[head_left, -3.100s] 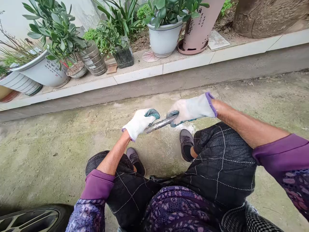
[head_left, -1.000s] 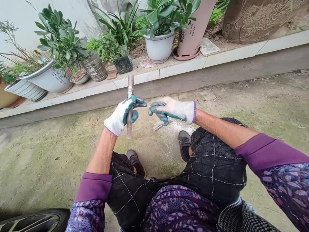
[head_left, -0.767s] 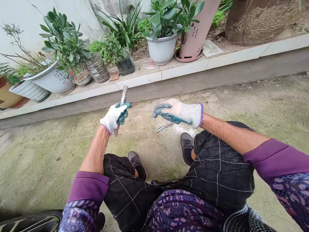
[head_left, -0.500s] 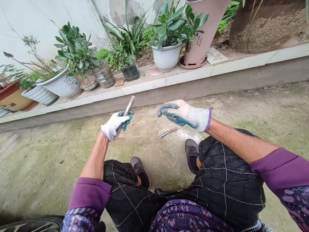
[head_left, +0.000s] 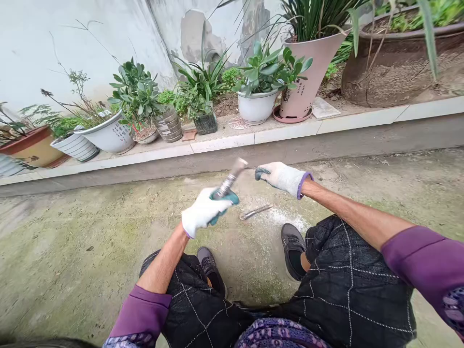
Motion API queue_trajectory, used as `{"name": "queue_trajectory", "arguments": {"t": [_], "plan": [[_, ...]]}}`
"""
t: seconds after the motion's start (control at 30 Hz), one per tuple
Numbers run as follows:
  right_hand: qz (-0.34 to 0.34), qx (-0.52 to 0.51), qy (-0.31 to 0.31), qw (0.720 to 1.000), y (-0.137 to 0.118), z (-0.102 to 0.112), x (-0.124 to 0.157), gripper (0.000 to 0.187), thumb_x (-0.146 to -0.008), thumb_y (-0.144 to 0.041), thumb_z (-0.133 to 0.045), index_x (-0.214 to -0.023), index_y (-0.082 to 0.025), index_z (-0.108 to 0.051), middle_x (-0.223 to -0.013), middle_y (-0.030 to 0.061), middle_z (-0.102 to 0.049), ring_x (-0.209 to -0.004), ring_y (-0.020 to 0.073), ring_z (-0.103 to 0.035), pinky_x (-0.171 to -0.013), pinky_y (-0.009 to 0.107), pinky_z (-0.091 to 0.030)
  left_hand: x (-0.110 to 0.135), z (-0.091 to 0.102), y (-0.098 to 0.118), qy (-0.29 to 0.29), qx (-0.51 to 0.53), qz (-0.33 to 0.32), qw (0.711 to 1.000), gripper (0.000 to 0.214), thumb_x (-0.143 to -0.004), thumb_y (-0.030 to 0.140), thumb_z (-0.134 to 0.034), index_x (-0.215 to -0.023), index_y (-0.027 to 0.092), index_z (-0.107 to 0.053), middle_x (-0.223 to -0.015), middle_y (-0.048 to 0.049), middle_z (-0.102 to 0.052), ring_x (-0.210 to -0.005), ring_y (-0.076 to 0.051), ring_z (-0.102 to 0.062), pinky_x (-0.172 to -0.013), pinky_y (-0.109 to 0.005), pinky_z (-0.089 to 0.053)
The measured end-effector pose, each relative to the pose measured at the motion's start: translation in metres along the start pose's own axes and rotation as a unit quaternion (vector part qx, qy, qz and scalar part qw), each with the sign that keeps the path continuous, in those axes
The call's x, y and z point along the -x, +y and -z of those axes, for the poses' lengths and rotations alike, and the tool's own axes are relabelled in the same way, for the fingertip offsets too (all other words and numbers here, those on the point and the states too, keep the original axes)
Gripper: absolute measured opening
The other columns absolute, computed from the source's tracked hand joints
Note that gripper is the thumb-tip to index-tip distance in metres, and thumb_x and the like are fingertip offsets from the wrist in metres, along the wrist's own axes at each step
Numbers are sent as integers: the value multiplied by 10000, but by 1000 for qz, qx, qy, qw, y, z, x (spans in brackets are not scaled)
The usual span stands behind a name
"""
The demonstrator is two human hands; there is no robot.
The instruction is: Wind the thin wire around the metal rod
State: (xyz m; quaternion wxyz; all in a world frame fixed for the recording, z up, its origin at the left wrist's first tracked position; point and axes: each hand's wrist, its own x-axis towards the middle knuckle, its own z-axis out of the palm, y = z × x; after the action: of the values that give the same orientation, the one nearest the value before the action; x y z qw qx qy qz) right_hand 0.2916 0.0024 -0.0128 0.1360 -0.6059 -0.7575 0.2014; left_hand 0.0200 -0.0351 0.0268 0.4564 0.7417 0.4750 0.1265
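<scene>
My left hand [head_left: 203,211], in a white glove with a green palm, is closed round a grey metal rod [head_left: 231,178] that points up and to the right, its tip blurred. My right hand [head_left: 281,176], gloved the same way, hovers just right of the rod's tip with its fingers curled and pinched; whether they hold anything I cannot make out. A second, thinner metal piece [head_left: 255,211] lies on the concrete ground beside a patch of white powder [head_left: 284,218], in front of my feet.
A raised tiled ledge [head_left: 224,142] runs across the view, carrying several potted plants: a white pot [head_left: 256,106], a tall pink pot [head_left: 306,82], a striped pot [head_left: 75,146]. My dark shoes [head_left: 293,249] rest on mossy concrete below.
My left hand has swung the rod from upright to slanting right, toward my right hand. My right hand has moved forward. The view has tilted upward.
</scene>
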Motion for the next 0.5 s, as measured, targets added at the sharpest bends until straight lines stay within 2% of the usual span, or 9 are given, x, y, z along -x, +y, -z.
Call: {"name": "queue_trajectory", "arguments": {"t": [0.07,0.1,0.17,0.2,0.23,0.27,0.3,0.4,0.5], "plan": [[41,-35,-41,998,-17,-12,13,272,-913,-206,-477,-972,-191,-742,-921,55,-746,-784,187,-644,-728,265,-457,-7,29,-2,142,143,6,979,290,-821,440,-595,-962,189,-631,-519,98,-374,-343,-71,-275,-345,-210,-298],[72,-55,-64,994,-29,-18,22,283,-923,-212,-465,-977,-203,-743,-908,42,-746,-755,180,-639,-707,262,-455,-12,41,-7,184,139,19,973,263,-820,420,-595,-941,188,-623,-518,97,-367,-344,-74,-268,-338,-213,-278],[122,-76,-121,982,-53,-31,39,280,-928,-229,-472,-1005,-224,-740,-891,27,-746,-714,171,-628,-667,260,-440,-23,55,-22,232,-14,55,971,220,-855,375,-570,-955,188,-629,-561,53,-477,-381,-97,-379,-385,-223,-341],[140,-63,-138,979,-64,-36,46,264,-930,-249,-485,-995,-222,-739,-864,31,-740,-701,173,-620,-648,262,-427,-29,56,-31,215,-154,77,961,225,-883,353,-550,-998,184,-645,-620,6,-575,-437,-121,-483,-436,-231,-392],[144,-41,-144,978,-72,-39,51,258,-933,-264,-489,-976,-219,-738,-848,38,-737,-697,178,-616,-639,267,-413,-33,51,-41,144,-310,94,935,242,-913,314,-521,-1064,183,-658,-728,-54,-668,-541,-157,-595,-511,-246,-448],[152,-23,-154,976,-78,-40,53,257,-936,-269,-489,-967,-214,-738,-850,45,-738,-702,181,-618,-638,269,-406,-37,42,-49,53,-453,113,883,263,-936,260,-476,-1105,180,-661,-832,-112,-719,-666,-203,-674,-598,-282,-495],[151,-6,-152,977,-80,-40,53,257,-937,-270,-487,-958,-210,-737,-852,52,-739,-709,186,-621,-638,272,-399,-39,28,-57,1,-487,112,866,243,-913,201,-503,-1065,161,-689,-876,-161,-736,-756,-255,-709,-663,-328,-517],[134,18,-120,983,-70,-31,42,261,-932,-255,-480,-964,-204,-734,-882,64,-746,-746,198,-636,-668,279,-402,-38,-25,-67,-129,-498,89,853,128,-791,140,-646,-881,177,-728,-804,-155,-746,-770,-324,-730,-700,-391,-538],[112,27,-81,990,-44,-17,24,274,-933,-255,-466,-992,-201,-728,-906,70,-746,-767,203,-633,-702,284,-407,-28,-65,-59,-227,-483,17,846,213,-822,186,-611,-989,219,-738,-820,-133,-751,-771,-336,-729,-677,-409,-540]]}}
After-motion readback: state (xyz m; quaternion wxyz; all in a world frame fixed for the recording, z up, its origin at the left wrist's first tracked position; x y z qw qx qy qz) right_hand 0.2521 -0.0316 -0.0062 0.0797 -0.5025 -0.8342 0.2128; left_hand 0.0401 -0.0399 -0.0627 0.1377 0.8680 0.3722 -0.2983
